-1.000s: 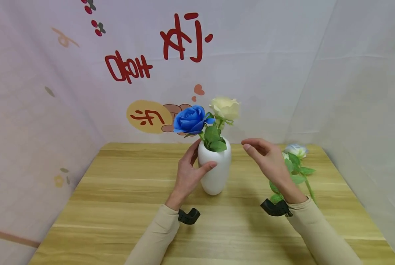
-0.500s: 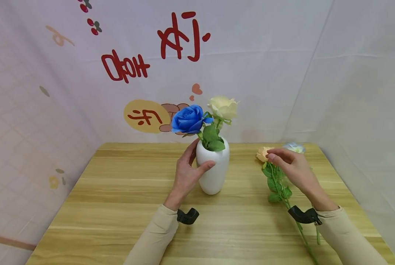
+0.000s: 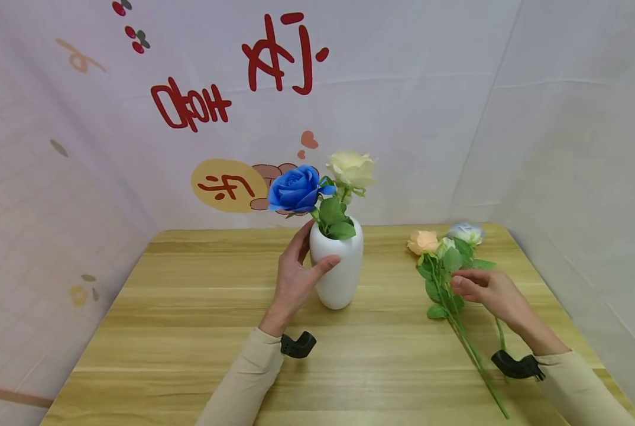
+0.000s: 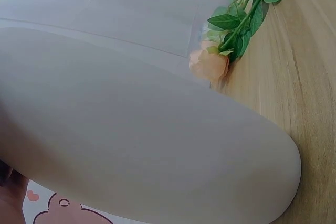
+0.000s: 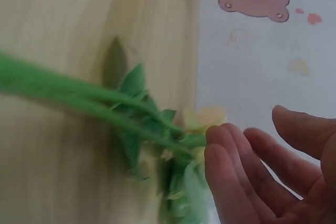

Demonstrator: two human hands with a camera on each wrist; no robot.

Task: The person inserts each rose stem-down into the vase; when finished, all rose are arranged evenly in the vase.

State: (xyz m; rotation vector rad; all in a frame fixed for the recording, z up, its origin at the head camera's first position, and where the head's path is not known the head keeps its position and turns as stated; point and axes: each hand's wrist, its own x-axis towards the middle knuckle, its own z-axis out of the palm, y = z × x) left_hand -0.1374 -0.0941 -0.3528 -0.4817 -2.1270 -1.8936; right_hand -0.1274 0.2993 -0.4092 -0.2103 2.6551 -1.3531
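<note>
Moved since the earlier frame: right hand [image 3: 493,297], shifted from over the peach rose [image 3: 423,242] to beside its leaves, further right and nearer the person. Left hand [image 3: 294,278] unmoved on the vase.

Left to right:

Left hand: gripping the upper body of the vase, thumb across the front.

Blue rose [image 3: 296,190]: standing in the vase, head leaning left; probably light, petals soft.

White vase [image 3: 339,275]: upright on the wooden table [image 3: 190,284]; smooth, likely slippery, rigid, breakable if ceramic. Best held round its wide body.

Cream rose [image 3: 352,170]: standing in the vase, right of the blue; likely equally light.

Peach rose: lying on the table, right of the vase and apart from it. Seemingly artificial; head soft and easily crushed, stem [image 3: 477,355] probably stiff but bendable. Best taken by the bare length below the leaves.

Pale blue rose [image 3: 465,234]: lying just beside the peach; similar handling expected.

Right hand: fingers relaxed, thumb apart, holding nothing; contact with the leaves cannot be told.
</note>
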